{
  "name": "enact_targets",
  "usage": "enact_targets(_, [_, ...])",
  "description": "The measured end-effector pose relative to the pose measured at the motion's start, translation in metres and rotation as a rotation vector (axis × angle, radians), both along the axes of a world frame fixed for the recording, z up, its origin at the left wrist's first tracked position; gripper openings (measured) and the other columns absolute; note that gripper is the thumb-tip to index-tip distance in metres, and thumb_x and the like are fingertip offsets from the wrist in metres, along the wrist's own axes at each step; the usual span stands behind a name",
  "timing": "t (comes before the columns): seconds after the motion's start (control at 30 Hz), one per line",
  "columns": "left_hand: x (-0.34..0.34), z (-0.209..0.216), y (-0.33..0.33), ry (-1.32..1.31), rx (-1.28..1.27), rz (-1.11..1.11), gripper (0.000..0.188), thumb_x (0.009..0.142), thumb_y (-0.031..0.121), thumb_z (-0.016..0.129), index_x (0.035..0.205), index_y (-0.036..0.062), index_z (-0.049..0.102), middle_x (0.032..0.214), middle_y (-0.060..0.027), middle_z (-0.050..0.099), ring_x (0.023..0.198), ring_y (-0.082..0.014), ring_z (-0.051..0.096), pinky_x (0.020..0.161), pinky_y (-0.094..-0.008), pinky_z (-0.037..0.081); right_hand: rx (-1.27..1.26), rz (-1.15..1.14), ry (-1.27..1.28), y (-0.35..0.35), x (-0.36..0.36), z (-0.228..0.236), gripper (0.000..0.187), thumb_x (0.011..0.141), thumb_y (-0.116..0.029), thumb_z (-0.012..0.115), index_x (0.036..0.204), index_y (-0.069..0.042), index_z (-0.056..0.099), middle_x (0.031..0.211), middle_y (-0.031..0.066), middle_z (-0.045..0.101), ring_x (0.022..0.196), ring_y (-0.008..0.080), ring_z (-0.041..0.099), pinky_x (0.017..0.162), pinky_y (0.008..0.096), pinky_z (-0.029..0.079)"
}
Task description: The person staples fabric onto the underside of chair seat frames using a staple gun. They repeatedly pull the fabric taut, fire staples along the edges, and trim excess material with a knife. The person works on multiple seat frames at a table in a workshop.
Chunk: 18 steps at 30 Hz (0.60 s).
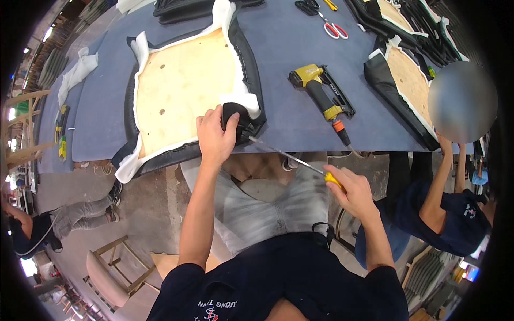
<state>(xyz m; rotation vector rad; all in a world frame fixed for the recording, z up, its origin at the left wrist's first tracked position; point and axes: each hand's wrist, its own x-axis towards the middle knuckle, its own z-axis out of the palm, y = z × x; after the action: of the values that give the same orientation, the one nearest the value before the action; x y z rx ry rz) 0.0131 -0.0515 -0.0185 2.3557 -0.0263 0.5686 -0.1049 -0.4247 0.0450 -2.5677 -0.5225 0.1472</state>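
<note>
A chair seat lies underside up at the table's near edge, its pale plywood board bordered by white padding and a black cover. At the near right corner, my left hand pinches a folded flap of that cover, thumb on top. My right hand is wrapped round the yellow handle of a long-shafted screwdriver. Its metal shaft slants up to the left, and the end meets the black cover beside my left thumb. The exact tip is hidden in the folds.
A yellow and black staple gun with a hose lies right of the seat on the blue-grey covered table. Red-handled scissors lie farther back. Utility knives are at left. Another seat is at right, by a co-worker.
</note>
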Motion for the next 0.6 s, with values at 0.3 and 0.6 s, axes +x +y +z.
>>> enact_targets(0.3, [0.000,0.012,0.001,0.112,0.038,0.012,0.028,0.099,0.028,0.076,0.098,0.0015,0.065,0.089,-0.0171,0.065,0.086,-0.0383,0.056,0.086,-0.0474,0.044,-0.282,0.032,-0.176,0.007,0.044,0.024,0.045,0.103,-0.030,0.076,0.146,-0.023,0.070,0.091,0.0071,0.064,0.073,0.0324,0.070,0.065,0.0452,0.058])
enact_targets(0.6, [0.002,-0.022,0.013,-0.053,0.111,0.015,0.033,0.103,0.025,0.071,0.119,-0.0029,0.065,0.110,-0.0249,0.068,0.103,-0.0478,0.061,0.094,-0.0558,0.045,-0.637,0.249,-0.347,0.029,0.078,0.105,0.040,0.100,-0.023,0.068,0.140,-0.020,0.069,0.111,0.0148,0.069,0.089,0.0314,0.075,0.072,0.0431,0.062])
